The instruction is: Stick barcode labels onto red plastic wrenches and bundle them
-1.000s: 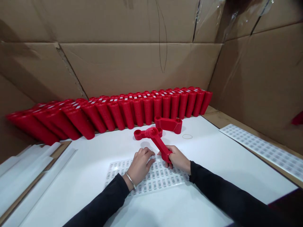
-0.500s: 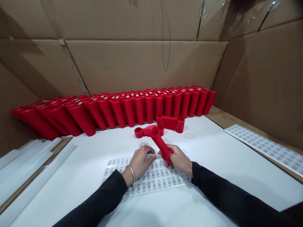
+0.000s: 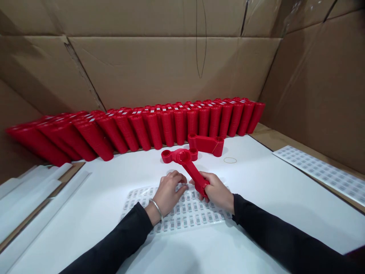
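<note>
Gripping a red part (image 3: 195, 177) over the label sheet (image 3: 191, 217), the right hand (image 3: 218, 191) angles inward; the left hand (image 3: 168, 191) curls there, its pinch unclear. Labelled red rows (image 3: 169, 127) along the table's (image 3: 256, 175) far edge suggest much done; loose red pieces (image 3: 205, 144) before them seem left.

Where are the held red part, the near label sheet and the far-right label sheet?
Held red part (image 3: 193, 175): head view, middle of its bar.
Near label sheet (image 3: 184, 209): head view, middle of its printed face.
Far-right label sheet (image 3: 321, 171): head view, printed face.
</note>
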Available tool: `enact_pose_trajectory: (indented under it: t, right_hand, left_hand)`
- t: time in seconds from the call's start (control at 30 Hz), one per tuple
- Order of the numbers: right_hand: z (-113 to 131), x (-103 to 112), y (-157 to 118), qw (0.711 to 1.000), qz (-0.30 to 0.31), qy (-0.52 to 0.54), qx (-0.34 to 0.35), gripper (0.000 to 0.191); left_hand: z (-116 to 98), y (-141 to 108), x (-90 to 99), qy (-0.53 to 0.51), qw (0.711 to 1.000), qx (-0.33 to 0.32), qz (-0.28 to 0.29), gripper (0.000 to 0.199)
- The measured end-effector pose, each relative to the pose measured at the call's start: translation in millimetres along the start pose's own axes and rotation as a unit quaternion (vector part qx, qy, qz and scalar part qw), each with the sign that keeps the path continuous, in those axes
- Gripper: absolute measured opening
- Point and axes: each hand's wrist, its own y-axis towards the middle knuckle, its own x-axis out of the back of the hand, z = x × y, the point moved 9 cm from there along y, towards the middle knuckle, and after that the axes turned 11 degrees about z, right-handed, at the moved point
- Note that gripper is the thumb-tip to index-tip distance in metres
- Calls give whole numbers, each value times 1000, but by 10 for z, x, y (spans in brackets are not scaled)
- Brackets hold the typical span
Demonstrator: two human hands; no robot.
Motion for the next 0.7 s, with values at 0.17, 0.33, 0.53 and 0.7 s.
enact_pose_trajectory:
  t: [0.17,0.33,0.53,0.7]
  right_hand:
    - [-37,8,14,1000,-1,0,-26,41]
    - [-50,4,27,1000,6,-1,-28,40]
    - [-30,1,16,1000,8,1,-25,38]
    - [-32,3,25,1000,7,1,-23,39]
  left_hand:
    - [-7,-3,-35,46,999,-9,7,8]
    - [-29,-8,-44,34,999,-22,8,5]
    - [-35,-11,-37,17,999,-32,10,4]
    - [-40,-15,-23,14,999,-43,3,6]
